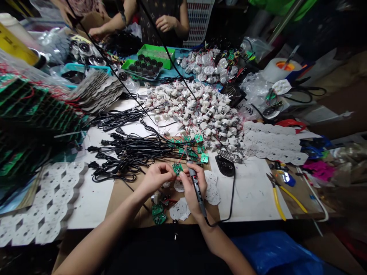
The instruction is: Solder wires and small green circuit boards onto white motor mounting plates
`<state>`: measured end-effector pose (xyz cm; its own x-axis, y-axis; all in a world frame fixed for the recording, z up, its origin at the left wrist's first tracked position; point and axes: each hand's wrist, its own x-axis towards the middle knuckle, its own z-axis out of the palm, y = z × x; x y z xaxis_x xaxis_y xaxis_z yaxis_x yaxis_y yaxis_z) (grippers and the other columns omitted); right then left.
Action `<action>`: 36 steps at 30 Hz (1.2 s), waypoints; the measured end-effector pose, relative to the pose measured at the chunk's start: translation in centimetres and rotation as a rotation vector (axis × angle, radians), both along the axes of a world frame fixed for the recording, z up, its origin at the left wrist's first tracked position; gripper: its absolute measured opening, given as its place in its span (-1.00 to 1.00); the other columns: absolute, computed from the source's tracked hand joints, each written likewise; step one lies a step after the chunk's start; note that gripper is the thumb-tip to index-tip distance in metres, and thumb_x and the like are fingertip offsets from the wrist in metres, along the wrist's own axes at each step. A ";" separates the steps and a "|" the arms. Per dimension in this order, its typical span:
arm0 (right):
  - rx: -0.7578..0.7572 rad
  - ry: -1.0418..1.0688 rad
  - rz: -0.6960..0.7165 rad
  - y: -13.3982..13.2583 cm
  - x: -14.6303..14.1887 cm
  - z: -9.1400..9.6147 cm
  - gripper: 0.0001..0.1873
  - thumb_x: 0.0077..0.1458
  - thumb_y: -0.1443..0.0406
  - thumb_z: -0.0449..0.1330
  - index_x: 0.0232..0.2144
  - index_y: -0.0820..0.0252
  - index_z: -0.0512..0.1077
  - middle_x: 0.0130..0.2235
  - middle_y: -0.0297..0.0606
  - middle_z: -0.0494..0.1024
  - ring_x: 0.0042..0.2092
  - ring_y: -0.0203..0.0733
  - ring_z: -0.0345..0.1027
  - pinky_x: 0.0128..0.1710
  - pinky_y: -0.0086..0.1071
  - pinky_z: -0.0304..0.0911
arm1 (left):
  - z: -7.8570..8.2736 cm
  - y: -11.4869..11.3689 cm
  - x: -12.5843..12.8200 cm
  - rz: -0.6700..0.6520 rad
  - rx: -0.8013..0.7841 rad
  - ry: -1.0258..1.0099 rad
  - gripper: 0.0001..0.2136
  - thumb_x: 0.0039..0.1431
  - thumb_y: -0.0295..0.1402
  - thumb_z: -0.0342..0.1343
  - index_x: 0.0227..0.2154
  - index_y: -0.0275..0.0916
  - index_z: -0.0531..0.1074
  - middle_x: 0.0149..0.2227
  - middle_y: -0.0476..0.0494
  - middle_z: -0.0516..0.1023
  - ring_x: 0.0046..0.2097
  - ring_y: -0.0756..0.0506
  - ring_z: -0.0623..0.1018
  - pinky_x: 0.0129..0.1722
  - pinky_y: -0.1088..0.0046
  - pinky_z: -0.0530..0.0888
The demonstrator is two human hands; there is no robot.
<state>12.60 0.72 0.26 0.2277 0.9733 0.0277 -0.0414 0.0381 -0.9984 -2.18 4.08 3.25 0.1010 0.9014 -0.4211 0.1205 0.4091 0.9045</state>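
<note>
My right hand point(196, 181) is closed around a grey soldering iron point(197, 191), its tip pointing up and away from me. A small green circuit board point(177, 169) is between my two hands. My left hand point(160, 176) pinches at the board's left edge, and my right thumb is close to its lower right side. Just beyond lie more green circuit boards point(187, 147) joined to black power cords point(134, 147). Below my hands are white perforated discs point(179, 209) and a few loose green boards point(158, 214) with red wires.
A large heap of white motor-like parts point(197, 110) fills the middle back. A soldering iron stand point(225, 165) and yellow-handled pliers point(276, 198) lie to the right. Stacked green board panels point(37, 110) rise at left. Across the table a co-worker's hand point(166, 23) shows.
</note>
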 end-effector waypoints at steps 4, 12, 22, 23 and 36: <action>0.007 -0.002 0.001 -0.1 0.1 -0.1 -0.75 0.19 0.30 0.26 -0.06 0.12 0.42 -0.24 -0.32 0.52 -0.39 -0.31 0.54 -0.35 -0.40 0.56 | 0.2 -0.1 0.1 -0.017 -0.006 0.021 -0.89 -0.18 -0.33 0.20 -0.63 -0.28 0.49 -0.59 -0.05 0.50 -0.52 0.02 0.41 -0.49 0.53 0.34; 0.060 -0.139 -0.036 0.0 1.6 -0.1 -0.73 0.20 0.23 0.30 -0.05 0.12 0.44 -0.25 -0.31 0.55 -0.34 -0.27 0.53 -0.30 -0.36 0.53 | 0.2 0.1 0.6 0.011 -0.031 -0.004 -0.89 -0.20 -0.33 0.20 -0.65 -0.27 0.46 -0.59 -0.05 0.52 -0.54 0.03 0.41 -0.52 0.54 0.34; 0.066 -0.392 -0.210 -4.8 11.6 0.2 -0.72 0.30 0.15 0.18 -0.05 0.12 0.54 -0.39 -0.32 0.60 -0.49 -0.26 0.48 -0.46 -0.39 0.47 | -0.2 0.6 0.6 0.007 -0.070 0.001 -0.88 -0.22 -0.32 0.22 -0.67 -0.26 0.45 -0.59 -0.06 0.54 -0.51 0.00 0.47 -0.48 0.53 0.38; 0.032 -0.432 -0.259 -5.3 12.7 0.2 -0.72 0.29 0.15 0.19 -0.05 0.14 0.54 -0.42 -0.32 0.60 -0.51 -0.26 0.48 -0.46 -0.39 0.47 | -0.4 0.6 0.6 0.007 -0.071 -0.005 -0.88 -0.22 -0.32 0.22 -0.67 -0.26 0.45 -0.59 -0.06 0.54 -0.51 -0.01 0.48 -0.47 0.52 0.39; 0.012 -0.742 -0.381 -4.9 16.5 -1.5 -0.69 0.29 0.13 0.19 -0.13 0.20 0.61 -0.34 -0.18 0.69 -0.44 -0.21 0.58 -0.43 -0.44 0.50 | -0.4 0.9 0.7 0.010 -0.114 -0.021 -0.82 -0.23 -0.27 0.30 -0.65 -0.25 0.46 -0.59 -0.06 0.54 -0.53 -0.02 0.48 -0.49 0.51 0.43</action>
<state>29.10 -4.13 -1.28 0.4598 0.8320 0.3104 0.6452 -0.0728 -0.7605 -1.50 4.98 2.80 0.1023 0.8485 -0.5193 0.0980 0.5109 0.8541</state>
